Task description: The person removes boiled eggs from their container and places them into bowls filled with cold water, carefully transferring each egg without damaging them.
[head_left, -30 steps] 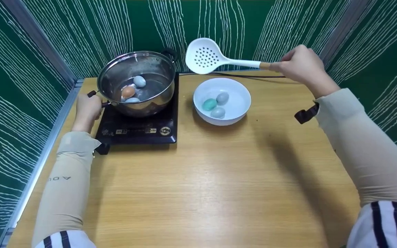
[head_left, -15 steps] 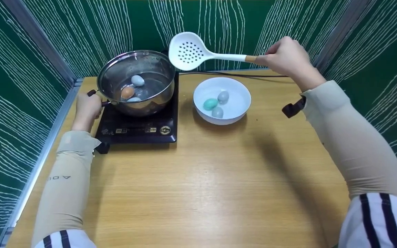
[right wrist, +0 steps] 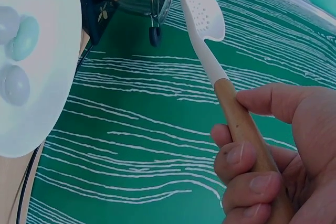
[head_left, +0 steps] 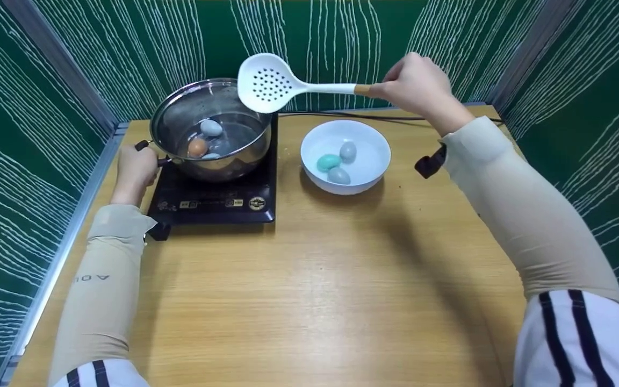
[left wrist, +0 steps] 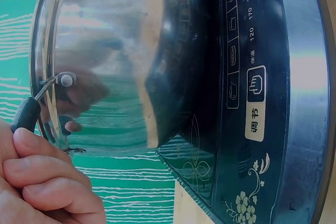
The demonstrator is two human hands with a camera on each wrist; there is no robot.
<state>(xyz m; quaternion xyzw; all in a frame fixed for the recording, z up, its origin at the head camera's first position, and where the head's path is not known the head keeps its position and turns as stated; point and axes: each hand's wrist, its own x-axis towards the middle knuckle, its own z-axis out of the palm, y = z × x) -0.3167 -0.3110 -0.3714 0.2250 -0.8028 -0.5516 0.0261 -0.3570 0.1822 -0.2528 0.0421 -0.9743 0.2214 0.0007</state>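
My right hand (head_left: 419, 83) grips the wooden handle of a white slotted spoon (head_left: 272, 83). The spoon's perforated head is level with the back right rim of a steel pot (head_left: 223, 166) and overlaps it in the head view; nothing lies on it. My left hand (head_left: 136, 171) holds the pot's near left handle, fingers curled round its dark grip (left wrist: 26, 115). Inside the pot sit an orange egg (head_left: 198, 147), a pale blue egg (head_left: 211, 128) and another pale egg (head_left: 211, 156) partly hidden by the rim. A white bowl (head_left: 374, 156) holds a green egg (head_left: 329, 162) and two greyish eggs (head_left: 347, 151).
The pot stands on a black induction cooker (head_left: 213, 207) at the table's left. A dark cable (head_left: 395, 116) runs along the back edge. Green panels with white streaks (head_left: 342, 37) enclose the wooden table (head_left: 309, 279) at the back and sides.
My right hand has carried the slotted spoon leftward, from above and behind the bowl to the pot's back right rim. The left hand stays on the pot handle; the pale blue egg has shifted slightly.
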